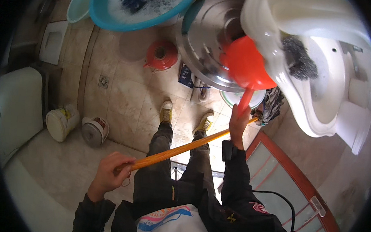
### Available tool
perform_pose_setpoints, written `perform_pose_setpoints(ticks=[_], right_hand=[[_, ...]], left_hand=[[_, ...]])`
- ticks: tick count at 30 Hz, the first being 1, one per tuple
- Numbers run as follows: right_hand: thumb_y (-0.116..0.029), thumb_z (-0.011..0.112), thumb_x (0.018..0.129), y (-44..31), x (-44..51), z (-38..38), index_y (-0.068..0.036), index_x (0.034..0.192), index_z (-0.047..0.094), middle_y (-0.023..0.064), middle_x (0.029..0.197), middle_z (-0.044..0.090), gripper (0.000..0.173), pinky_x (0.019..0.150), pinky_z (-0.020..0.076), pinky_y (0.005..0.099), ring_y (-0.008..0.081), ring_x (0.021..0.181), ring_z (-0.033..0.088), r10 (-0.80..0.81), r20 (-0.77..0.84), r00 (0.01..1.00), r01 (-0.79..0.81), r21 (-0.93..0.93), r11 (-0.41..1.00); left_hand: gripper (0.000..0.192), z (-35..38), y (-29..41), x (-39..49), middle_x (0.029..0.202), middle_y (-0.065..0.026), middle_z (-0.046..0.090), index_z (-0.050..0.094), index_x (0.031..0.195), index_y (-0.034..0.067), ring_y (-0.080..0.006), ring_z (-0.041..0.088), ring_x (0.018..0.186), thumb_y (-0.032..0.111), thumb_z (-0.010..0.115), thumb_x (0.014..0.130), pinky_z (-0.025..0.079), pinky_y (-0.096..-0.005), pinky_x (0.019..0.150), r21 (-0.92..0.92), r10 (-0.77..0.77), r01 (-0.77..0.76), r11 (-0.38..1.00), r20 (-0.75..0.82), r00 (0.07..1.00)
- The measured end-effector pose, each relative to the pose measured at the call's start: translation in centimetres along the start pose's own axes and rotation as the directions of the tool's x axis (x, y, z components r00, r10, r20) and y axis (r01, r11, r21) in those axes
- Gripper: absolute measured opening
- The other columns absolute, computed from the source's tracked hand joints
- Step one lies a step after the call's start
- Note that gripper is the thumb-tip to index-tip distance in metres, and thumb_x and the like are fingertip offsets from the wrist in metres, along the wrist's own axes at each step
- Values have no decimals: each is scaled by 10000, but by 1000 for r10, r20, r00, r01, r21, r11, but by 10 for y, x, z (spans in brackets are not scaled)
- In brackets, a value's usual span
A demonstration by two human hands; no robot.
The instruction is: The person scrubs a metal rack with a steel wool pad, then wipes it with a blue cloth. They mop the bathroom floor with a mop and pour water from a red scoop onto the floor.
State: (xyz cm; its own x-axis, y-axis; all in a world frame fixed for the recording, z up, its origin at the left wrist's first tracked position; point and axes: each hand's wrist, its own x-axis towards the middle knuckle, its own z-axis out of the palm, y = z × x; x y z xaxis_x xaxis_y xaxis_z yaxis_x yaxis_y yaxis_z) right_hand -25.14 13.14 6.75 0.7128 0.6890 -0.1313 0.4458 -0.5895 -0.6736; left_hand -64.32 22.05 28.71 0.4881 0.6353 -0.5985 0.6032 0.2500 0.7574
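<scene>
My left hand (112,170) is closed around the end of an orange wood-grain mop handle (180,149). The handle slants across in front of my legs to a mop head of grey cloth strips (273,103) at the right. In my right hand (238,123) is the handle of a red plastic water dipper (248,64). The dipper's bowl overlaps the rim of a large round steel vessel or lid (205,38), beside the white washbasin (324,101); whether it touches either is unclear. A white basin with green print (230,98) is partly hidden below the dipper.
A turquoise tub (114,26) holds foamy water and dark cloth. On the tiled floor stand a red round vessel (163,56), a white bucket (57,128) and another lidded bucket (93,133). A floor drain (103,81) lies left. A red-framed glass door (291,172) stands at right.
</scene>
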Motion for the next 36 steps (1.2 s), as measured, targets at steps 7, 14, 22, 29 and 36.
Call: perform_pose_setpoints(ticks=[7,14,22,29,36], right_hand=[[-192,628,857,-12,-86,-76,1,1030,500,183,858,534,289,668,439,395,338,774,543,-91,217,972,90,16,996],[-184,657,823,-84,-181,-241,5,1049,557,150,918,601,310,749,470,356,266,839,588,156,494,855,-200,38,979],[-169,579,874,-134,-165,-318,-4,1170,486,21,830,542,352,625,435,250,112,690,512,130,-91,987,-39,653,756],[-291,530,911,-93,65,-316,7,1093,474,49,704,527,354,468,412,272,116,526,484,363,-242,900,-178,557,811],[-312,509,837,-66,192,-271,15,1326,308,263,933,639,622,760,499,467,412,893,628,188,-354,916,-270,-198,942]], left_hand=[[172,9,18,-13,871,-132,597,629,983,-29,-144,628,654,-6,559,828,542,-250,602,33,44,-45,998,9,999],[189,2,26,1,929,-128,636,622,1020,-21,-186,655,774,36,554,853,541,-277,675,66,125,-127,990,37,992],[200,1,63,16,897,-122,674,627,1013,-24,-174,659,780,87,553,864,535,-282,689,127,154,-160,979,58,986],[220,17,85,12,882,-138,673,609,1036,-31,-189,652,827,102,541,875,519,-311,744,95,163,-166,982,36,986],[187,39,113,-3,859,-140,676,632,976,-40,-191,666,804,83,543,866,526,-301,722,77,164,-158,984,-85,983]])
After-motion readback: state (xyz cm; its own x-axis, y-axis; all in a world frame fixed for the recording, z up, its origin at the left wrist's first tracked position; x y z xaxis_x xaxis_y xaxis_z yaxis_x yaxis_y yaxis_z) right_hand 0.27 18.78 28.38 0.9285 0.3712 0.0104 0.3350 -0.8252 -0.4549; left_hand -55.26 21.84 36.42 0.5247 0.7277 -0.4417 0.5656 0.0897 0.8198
